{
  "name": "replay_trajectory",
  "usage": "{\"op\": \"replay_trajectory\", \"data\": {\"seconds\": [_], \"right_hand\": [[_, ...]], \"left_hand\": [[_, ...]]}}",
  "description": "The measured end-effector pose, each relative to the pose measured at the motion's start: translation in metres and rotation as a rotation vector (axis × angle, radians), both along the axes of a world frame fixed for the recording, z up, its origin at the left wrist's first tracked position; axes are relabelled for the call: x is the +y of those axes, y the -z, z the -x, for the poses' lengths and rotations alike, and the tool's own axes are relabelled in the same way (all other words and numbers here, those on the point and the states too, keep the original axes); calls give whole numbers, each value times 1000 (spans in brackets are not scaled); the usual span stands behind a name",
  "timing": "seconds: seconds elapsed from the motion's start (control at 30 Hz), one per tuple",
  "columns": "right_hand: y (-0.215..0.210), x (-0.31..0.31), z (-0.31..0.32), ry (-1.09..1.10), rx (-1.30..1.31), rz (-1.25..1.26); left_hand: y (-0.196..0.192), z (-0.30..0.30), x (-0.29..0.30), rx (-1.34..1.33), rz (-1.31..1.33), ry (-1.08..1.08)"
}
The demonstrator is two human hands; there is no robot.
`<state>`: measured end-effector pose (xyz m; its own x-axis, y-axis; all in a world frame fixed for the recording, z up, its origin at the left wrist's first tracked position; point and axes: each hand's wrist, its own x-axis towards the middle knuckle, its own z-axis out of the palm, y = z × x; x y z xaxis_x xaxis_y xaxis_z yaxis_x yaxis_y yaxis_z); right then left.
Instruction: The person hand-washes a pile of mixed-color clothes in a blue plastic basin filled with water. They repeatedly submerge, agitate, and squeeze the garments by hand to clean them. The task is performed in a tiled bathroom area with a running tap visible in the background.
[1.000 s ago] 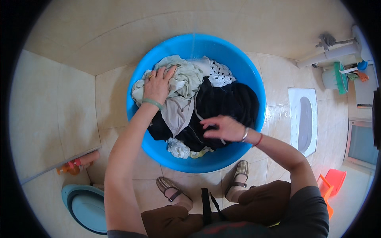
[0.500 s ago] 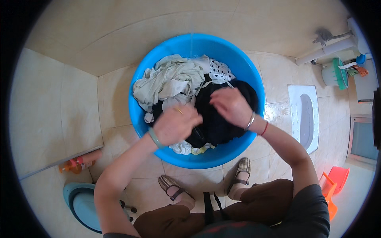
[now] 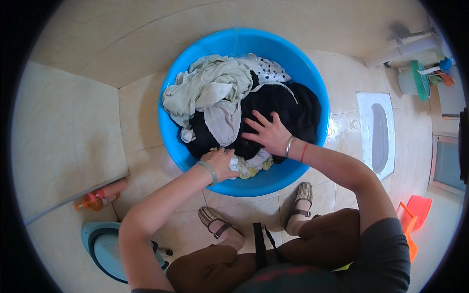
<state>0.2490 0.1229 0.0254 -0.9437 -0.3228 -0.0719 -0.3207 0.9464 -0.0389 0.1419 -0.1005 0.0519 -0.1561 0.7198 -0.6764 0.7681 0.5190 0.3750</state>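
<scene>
A big round blue tub point(image 3: 319, 88) is heaped with laundry. My right hand point(image 3: 268, 134) lies open with spread fingers on a black garment point(image 3: 300, 107) at the tub's right. Close to the near rim, my left hand point(image 3: 217, 162) curves over the pile, its thumb and fingers on either side of a white cloth point(image 3: 238, 168); its fingertips are partly hidden. A pale green garment point(image 3: 215, 75) is bunched at the far left, with a light grey cloth point(image 3: 224, 122) below it. Behind the black garment shows a white cloth with black dots point(image 3: 271, 71).
A white squat toilet point(image 3: 378, 134) is set in the tiled floor to the right. Beyond it stand a bucket point(image 3: 409, 80) and a pipe point(image 3: 403, 51). Orange bottles point(image 3: 100, 195) and a blue-grey basin-shaped seat point(image 3: 110, 251) are at left; a red-orange dustpan point(image 3: 419, 212) is at right.
Both hands have come down onto the laundry. My left hand has shifted toward the near rim, and my right hand has spread its fingers on the black garment.
</scene>
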Motion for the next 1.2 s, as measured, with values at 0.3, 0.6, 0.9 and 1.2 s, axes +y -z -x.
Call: {"op": "replay_trajectory", "data": {"seconds": [0.3, 0.6, 0.9, 1.2], "right_hand": [[-2, 18, 57, 308, -103, 240], [-10, 24, 43, 379, -134, 321], [-12, 19, 46, 340, -115, 342], [-27, 32, 20, 262, -191, 626]], "left_hand": [[86, -35, 35, 203, 34, 15], [-34, -30, 2, -94, -453, 133], [-17, 17, 2, 293, -463, 220], [-81, 46, 34, 394, -667, -98]]}}
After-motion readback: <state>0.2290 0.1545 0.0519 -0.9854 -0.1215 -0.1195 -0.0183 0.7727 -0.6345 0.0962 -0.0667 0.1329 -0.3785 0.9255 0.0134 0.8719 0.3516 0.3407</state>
